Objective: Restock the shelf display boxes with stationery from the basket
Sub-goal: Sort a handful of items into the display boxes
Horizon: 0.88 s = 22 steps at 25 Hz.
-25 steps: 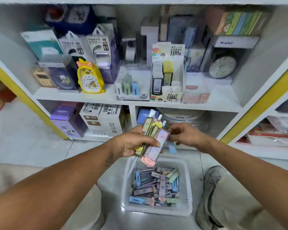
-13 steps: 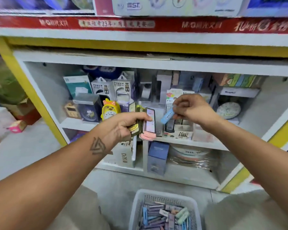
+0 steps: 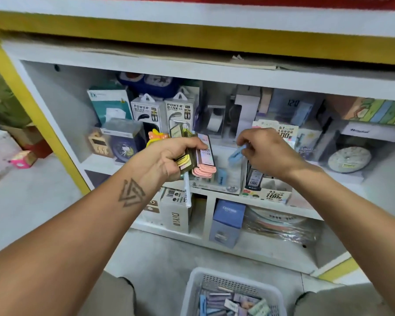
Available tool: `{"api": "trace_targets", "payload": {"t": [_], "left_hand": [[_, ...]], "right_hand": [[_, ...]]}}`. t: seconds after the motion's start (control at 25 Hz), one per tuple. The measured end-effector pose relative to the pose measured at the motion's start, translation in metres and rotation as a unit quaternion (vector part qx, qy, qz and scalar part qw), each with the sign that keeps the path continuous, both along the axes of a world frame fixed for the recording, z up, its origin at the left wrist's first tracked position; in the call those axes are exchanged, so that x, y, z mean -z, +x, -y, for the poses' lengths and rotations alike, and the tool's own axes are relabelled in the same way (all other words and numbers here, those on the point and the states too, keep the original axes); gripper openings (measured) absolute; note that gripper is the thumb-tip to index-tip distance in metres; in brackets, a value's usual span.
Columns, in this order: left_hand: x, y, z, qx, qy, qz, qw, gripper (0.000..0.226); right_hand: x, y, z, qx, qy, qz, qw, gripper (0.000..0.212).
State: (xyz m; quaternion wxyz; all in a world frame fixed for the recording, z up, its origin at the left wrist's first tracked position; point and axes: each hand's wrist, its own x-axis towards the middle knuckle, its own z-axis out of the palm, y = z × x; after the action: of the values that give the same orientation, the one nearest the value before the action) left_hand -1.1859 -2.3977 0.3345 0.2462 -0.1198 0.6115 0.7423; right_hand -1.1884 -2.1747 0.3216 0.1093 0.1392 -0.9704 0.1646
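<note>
Blue lead-refill case (image 3: 236,155) pinched by right hand (image 3: 266,153), tilted end-down just above the clear display box (image 3: 217,179) marked 2B on the middle shelf (image 3: 328,202); judged aligned to drop into a slot. Grip narrow, fingertips only, which leaves the case's lower end free to enter. Left hand (image 3: 169,158) just left of the display box, fingers curled round a fanned stack of cases (image 3: 201,156), pink ends down; held close as ready supply. Basket (image 3: 193,290) on the floor below the display box, many cases inside.
</note>
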Motion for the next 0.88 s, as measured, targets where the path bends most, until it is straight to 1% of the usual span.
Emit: {"api": "trace_targets", "payload": {"t": [0.04, 0.08, 0.16, 0.28, 0.36, 0.44, 0.56, 0.68, 0.76, 0.8, 0.84, 0.88], "left_hand": [[0.001, -0.001, 0.001, -0.003, -0.002, 0.000, 1.000, 0.010], [0.002, -0.002, 0.002, -0.004, -0.004, -0.001, 1.000, 0.010], [0.004, -0.004, 0.003, -0.006, -0.006, 0.000, 1.000, 0.010], [0.005, -0.006, 0.006, -0.010, -0.007, 0.003, 1.000, 0.007], [0.005, -0.006, 0.008, -0.014, -0.002, 0.005, 1.000, 0.006], [0.005, -0.007, 0.008, -0.018, 0.003, 0.007, 1.000, 0.006], [0.005, -0.007, 0.008, -0.021, 0.010, 0.011, 1.000, 0.006], [0.006, -0.006, 0.006, -0.024, 0.018, 0.014, 0.999, 0.006], [0.007, -0.006, 0.005, -0.029, 0.025, 0.015, 0.999, 0.005], [0.006, -0.006, 0.003, -0.034, 0.030, 0.016, 0.999, 0.005], [0.004, -0.007, 0.002, -0.040, 0.036, 0.016, 0.998, 0.005], [0.002, -0.007, 0.000, -0.048, 0.043, 0.015, 0.998, 0.005]], "right_hand": [[0.002, -0.002, 0.000, -0.012, 0.026, -0.006, 1.000, 0.020], [0.004, -0.004, 0.001, -0.020, 0.029, -0.009, 0.999, 0.023], [0.007, -0.004, 0.005, -0.035, 0.011, -0.005, 0.999, 0.026], [0.012, -0.007, 0.012, -0.051, -0.006, 0.024, 0.998, 0.028], [0.016, -0.009, 0.016, -0.064, 0.027, 0.033, 0.997, 0.025], [0.018, -0.011, 0.019, -0.080, 0.065, 0.025, 0.994, 0.020], [0.021, -0.009, 0.024, -0.096, 0.077, 0.019, 0.992, 0.018], [0.023, -0.006, 0.029, -0.104, 0.098, 0.055, 0.988, 0.034], [0.018, -0.002, 0.031, -0.106, 0.115, 0.045, 0.987, 0.038], [0.014, 0.000, 0.032, -0.099, 0.109, 0.027, 0.989, 0.038], [0.010, 0.002, 0.033, -0.078, 0.068, 0.023, 0.994, 0.037], [0.005, 0.006, 0.035, -0.047, -0.022, 0.055, 0.997, 0.033]]}}
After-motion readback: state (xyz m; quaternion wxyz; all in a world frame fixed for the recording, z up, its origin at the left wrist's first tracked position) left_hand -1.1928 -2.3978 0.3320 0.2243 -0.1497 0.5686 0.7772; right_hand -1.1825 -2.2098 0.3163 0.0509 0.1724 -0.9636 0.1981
